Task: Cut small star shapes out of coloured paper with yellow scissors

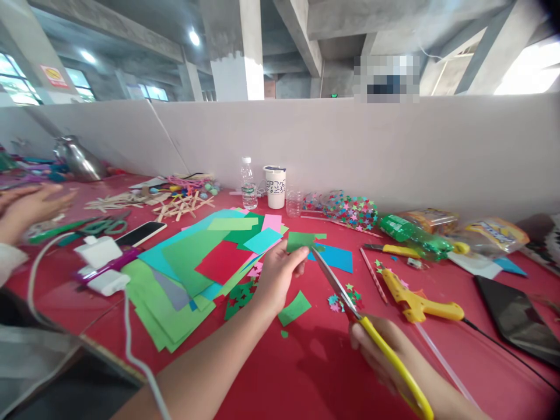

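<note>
Cutting looks partway done: the left hand [280, 271] pinches the green paper [300, 240] at twelve o'clock, the right hand [399, 339] grips scissors [339, 287] at two o'clock, a loose green scrap [294, 309] lies nearer at twelve, and larger sheets [184, 262] at eleven look uncut.

Red table [280, 382]: loaded along back and sides.
Left of centre: coloured paper sheets [186, 262] are spread, overlapping.
Back: water bottle [248, 186] and white cup [275, 191] are stood upright.
Right: yellow glue gun [415, 303] is laid near black device [518, 315].
</note>
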The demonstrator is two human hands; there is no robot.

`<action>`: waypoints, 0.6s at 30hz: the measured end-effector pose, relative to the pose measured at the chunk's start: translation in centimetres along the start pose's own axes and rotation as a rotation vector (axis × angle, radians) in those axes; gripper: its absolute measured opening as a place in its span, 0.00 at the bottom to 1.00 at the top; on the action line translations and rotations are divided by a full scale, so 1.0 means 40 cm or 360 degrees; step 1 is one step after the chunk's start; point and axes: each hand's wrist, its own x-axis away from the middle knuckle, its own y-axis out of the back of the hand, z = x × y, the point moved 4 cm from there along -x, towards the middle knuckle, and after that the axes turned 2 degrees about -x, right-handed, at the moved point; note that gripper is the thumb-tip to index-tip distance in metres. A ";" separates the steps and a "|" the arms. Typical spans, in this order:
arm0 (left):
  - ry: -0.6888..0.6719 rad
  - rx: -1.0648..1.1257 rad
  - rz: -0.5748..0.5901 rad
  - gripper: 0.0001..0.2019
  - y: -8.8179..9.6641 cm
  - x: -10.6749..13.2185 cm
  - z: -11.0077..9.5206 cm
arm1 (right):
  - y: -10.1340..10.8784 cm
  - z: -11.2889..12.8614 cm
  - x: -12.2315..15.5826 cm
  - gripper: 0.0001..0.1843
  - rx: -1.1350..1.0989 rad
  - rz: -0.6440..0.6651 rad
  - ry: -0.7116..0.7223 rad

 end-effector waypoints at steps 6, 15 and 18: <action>-0.0022 -0.0108 0.0006 0.09 -0.002 0.004 -0.006 | 0.005 0.022 0.009 0.37 0.0115 0.0106 0.0006; 0.0018 -0.0061 0.0023 0.09 -0.005 0.007 0.000 | 0.005 0.027 0.014 0.36 0.0192 0.0112 0.0080; -0.0008 -0.0088 0.0001 0.08 -0.007 0.007 -0.008 | 0.005 0.024 0.012 0.36 0.0159 0.0088 0.0037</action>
